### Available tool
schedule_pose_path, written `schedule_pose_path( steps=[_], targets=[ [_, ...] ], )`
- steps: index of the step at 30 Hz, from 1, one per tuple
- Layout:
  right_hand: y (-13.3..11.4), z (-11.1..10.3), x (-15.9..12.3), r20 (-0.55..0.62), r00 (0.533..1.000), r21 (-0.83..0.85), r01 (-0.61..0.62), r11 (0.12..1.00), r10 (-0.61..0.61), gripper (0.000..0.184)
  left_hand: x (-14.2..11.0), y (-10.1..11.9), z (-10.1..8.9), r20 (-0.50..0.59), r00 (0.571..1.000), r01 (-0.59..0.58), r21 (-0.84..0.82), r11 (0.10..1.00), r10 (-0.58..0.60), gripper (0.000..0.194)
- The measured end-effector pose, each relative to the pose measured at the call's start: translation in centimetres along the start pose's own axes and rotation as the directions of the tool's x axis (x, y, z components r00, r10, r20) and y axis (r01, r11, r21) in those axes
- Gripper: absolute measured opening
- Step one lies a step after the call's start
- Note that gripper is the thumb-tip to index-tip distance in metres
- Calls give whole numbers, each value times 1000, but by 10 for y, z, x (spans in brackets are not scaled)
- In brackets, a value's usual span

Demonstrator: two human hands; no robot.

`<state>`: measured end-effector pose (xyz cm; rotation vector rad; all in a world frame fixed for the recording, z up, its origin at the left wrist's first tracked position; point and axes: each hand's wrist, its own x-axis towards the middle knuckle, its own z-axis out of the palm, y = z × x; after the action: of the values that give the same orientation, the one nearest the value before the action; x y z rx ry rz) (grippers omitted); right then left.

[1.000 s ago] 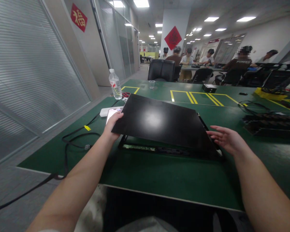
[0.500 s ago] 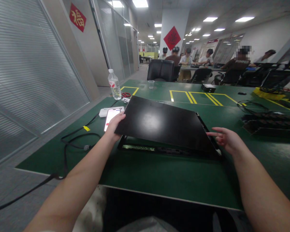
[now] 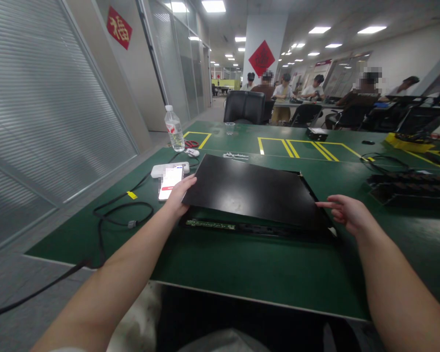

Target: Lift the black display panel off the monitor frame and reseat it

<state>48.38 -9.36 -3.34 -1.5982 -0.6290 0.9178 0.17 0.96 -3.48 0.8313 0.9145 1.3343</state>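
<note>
A flat, shiny black screen panel is tilted above a black frame, its left side raised. My left hand is closed on the panel's left edge, the thumb on top and the other fingers hidden beneath. At the right edge my right hand points its index finger against the panel or the frame; I cannot tell which. Its other fingers are bent loosely and hold nothing. A green circuit board strip shows in the near side of the frame.
Left of the panel lie a lit phone, a white case and a black cable. Farther back are a water bottle, red-handled scissors and a plastic cup. Black finned parts lie right.
The panel's left side has come down and slightly right with my left hand, uncovering a pale strip behind it. My right hand stays at the right edge, its index finger now straighter.
</note>
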Motion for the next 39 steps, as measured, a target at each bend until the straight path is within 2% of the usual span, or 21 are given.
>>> schedule_pose_path(
  steps=[11, 15, 21, 26, 30, 35, 39],
  targets=[
    [2, 6, 0, 8, 998, -106, 68, 992, -68, 16, 2, -5, 0, 17, 1000, 22, 14, 1000, -22, 53],
    [7, 5, 2, 14, 994, -188, 113, 976, -113, 15, 3, -7, -3, -13, 999, 34, 36, 999, -33, 53],
    [6, 10, -5, -20, 980, -501, 160, 851, -196, 12, 4, -5, -1, -48, 997, 54, 30, 998, -53, 35],
    [-4, 17, -16, -27, 976, -604, 157, 781, -217, 8, 2, -4, 3, -62, 998, 27, 14, 1000, -26, 26],
    [-4, 17, -17, -36, 975, -622, 151, 769, -221, 9, 0, -4, 4, -35, 999, -1, 21, 1000, 2, 31],
    [-1, 19, -16, -30, 965, -642, 182, 745, -261, 9, -1, -3, 2, -15, 999, 33, 57, 998, -32, 35],
    [0, 21, -15, -36, 969, -700, 150, 699, -243, 13, 0, -3, 0, -11, 999, 41, 69, 997, -40, 44]
  ],
)
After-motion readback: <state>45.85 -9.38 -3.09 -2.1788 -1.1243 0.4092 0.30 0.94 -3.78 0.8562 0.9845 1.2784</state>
